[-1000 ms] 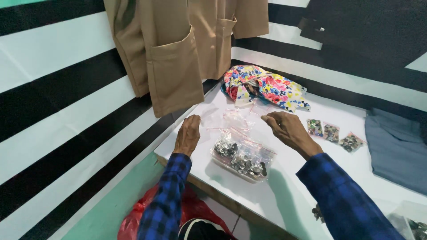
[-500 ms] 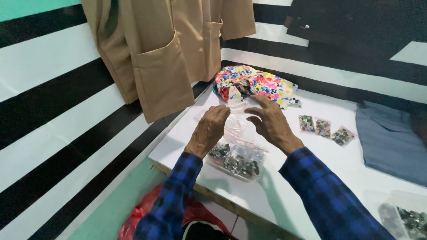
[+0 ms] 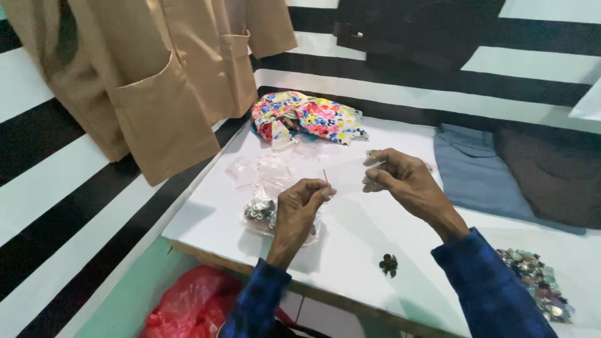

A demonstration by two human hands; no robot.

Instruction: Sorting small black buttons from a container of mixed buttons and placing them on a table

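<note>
My left hand and my right hand hold a small clear zip bag between them, above a white table. The left pinches its near edge by a red strip; the right pinches its far edge. Just below my left hand lies a clear bag of dark shiny pieces. More empty clear bags lie beyond it. Both sleeves are blue plaid.
A tan jacket hangs at the left over the striped wall. A floral cloth lies at the table's back, blue and brown folded cloth to the right. A small dark piece and a heap of shiny pieces lie nearer. A red bag sits below.
My hands have lifted off the bag of pieces and now hold a small clear bag up between them. The view has moved closer and to the left.
</note>
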